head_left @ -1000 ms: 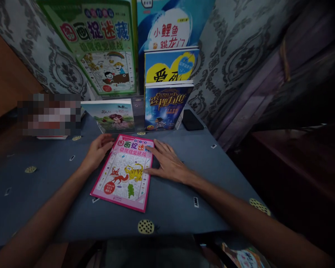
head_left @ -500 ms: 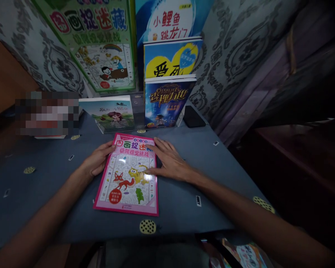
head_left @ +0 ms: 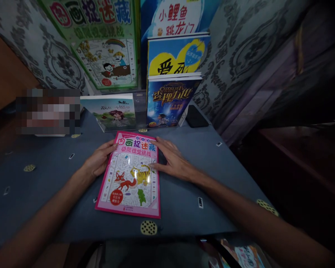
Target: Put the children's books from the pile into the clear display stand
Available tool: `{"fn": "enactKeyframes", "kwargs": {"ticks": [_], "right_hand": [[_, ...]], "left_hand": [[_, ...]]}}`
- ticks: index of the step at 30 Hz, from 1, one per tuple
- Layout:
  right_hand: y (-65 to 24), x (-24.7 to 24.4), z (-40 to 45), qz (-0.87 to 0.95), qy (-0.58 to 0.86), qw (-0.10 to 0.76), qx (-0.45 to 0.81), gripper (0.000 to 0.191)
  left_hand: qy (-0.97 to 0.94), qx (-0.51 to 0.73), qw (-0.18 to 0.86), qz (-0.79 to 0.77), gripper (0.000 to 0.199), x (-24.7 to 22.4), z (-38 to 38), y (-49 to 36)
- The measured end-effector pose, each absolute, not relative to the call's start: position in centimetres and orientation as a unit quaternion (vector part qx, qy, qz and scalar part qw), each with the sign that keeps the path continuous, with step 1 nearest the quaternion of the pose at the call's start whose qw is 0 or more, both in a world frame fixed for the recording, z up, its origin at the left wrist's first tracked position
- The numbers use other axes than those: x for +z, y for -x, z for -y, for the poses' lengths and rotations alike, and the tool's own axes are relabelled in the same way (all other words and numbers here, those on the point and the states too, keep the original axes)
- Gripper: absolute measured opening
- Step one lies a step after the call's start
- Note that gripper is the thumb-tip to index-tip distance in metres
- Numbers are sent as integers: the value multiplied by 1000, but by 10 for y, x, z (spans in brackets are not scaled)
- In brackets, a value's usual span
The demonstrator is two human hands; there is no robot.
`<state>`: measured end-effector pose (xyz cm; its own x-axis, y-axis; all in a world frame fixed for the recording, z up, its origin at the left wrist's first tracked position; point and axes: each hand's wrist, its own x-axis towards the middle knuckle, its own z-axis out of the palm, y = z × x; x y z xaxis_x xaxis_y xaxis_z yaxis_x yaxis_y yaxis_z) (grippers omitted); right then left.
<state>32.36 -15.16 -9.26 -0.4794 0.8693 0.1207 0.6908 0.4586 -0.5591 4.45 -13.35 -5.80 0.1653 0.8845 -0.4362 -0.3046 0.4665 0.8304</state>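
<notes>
A pink-bordered picture book [head_left: 130, 186] lies in front of me, its cover showing a fox and a yellow tiger. My left hand [head_left: 102, 158] grips its upper left edge, with the thumb on the cover and the other fingers partly hidden at the side. At the upper right edge, my right hand [head_left: 171, 159] holds the book with its thumb over the cover near the tiger. The fingers of that hand reach along the top right corner, and their tips are partly out of sight.
Behind stand a green picture book [head_left: 107, 33], a thin landscape-cover book [head_left: 118, 113], a blue book [head_left: 170, 100], a yellow-heart book [head_left: 173, 56] and a fish-title book [head_left: 178, 18]. A black phone-like object [head_left: 197, 116] lies right; a blurred-out pile [head_left: 48, 111] sits left on the blue tablecloth [head_left: 58, 186].
My right hand has drawn slightly toward the book's right edge, uncovering more of the title and tiger. My left hand keeps its hold. The view has shifted a little.
</notes>
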Motion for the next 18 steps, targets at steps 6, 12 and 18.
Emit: {"fn": "enactKeyframes", "kwargs": {"ticks": [6,12,18], "right_hand": [[-327,-96,152,829,466,212,224,88],[-328,-98,151,834,469,205,207,85],[-328,-99,151,831,471,209,210,84]], "left_hand": [[-268,423,702,-506,15,-50,138,-51],[-289,384,722,-498,30,-54,138,-48],[-297,382,731,-481,41,-57,140,-48]]}}
